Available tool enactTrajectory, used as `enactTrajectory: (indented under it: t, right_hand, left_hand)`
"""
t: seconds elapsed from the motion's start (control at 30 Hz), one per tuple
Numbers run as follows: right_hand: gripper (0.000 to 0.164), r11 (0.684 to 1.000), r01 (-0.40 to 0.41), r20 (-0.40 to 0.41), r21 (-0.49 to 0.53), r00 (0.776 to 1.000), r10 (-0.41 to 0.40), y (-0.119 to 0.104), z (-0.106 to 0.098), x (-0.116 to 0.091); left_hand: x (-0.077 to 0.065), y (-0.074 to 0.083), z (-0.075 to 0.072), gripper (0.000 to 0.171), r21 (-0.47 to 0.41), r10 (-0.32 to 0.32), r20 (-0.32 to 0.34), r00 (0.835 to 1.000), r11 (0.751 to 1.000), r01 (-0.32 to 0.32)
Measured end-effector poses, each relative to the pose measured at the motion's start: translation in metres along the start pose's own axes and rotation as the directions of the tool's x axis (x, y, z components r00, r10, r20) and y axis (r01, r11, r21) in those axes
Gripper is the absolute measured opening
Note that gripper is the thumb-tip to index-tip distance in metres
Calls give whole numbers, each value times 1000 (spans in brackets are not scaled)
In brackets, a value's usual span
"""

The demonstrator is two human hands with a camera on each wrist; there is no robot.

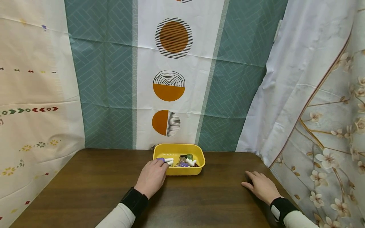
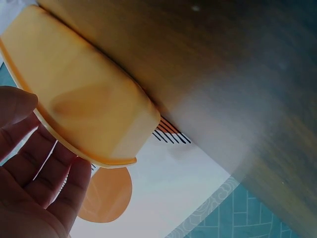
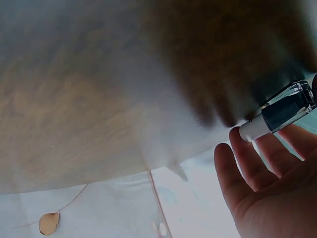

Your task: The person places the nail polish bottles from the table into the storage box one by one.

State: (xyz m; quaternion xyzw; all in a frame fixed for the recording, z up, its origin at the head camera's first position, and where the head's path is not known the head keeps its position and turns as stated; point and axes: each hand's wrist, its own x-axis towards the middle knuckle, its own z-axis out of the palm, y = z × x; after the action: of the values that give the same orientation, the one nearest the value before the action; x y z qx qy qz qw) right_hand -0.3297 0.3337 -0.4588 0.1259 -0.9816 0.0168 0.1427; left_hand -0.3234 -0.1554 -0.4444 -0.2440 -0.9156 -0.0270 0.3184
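Observation:
My left hand (image 1: 152,177) is at the front left of a yellow plastic tray (image 1: 183,171). In the left wrist view the thumb (image 2: 17,105) overlaps the outside of the tray's wall, and the fingers go behind the rim, gripping it. Inside the tray lie several small nail polish bottles (image 1: 183,164), some purple with white caps, one green. Well to the right, my right hand (image 1: 262,186) is low over the table. Its fingers hold a dark nail polish bottle (image 3: 286,113) with a white cap, lying sideways by the fingertips. From the head view that bottle is hidden beneath the hand.
A dark brown wooden table (image 1: 85,186) extends under both hands. Behind it hangs a teal and white curtain (image 1: 171,104) with orange circles. Floral fabric (image 1: 322,171) borders the right side, and cream patterned cloth (image 1: 37,133) the left.

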Motion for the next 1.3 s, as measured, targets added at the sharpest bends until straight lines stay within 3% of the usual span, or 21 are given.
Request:
enactTrajectory:
  t: [0.43, 0.9, 1.3]
  right_hand:
    - [64, 1000, 5, -27, -17, 1000, -5, -1, 2, 1]
    - [66, 999, 38, -20, 10, 999, -38, -12, 0, 6]
    - [61, 993, 117, -97, -4, 988, -117, -43, -13, 24]
  left_hand:
    - [0, -1, 0, 25, 5, 7, -21, 1000, 1000, -7]
    - [-1, 0, -1, 27, -1, -5, 8, 1000, 1000, 5]
    - [0, 0, -2, 27, 5, -14, 24, 1000, 1000, 13]
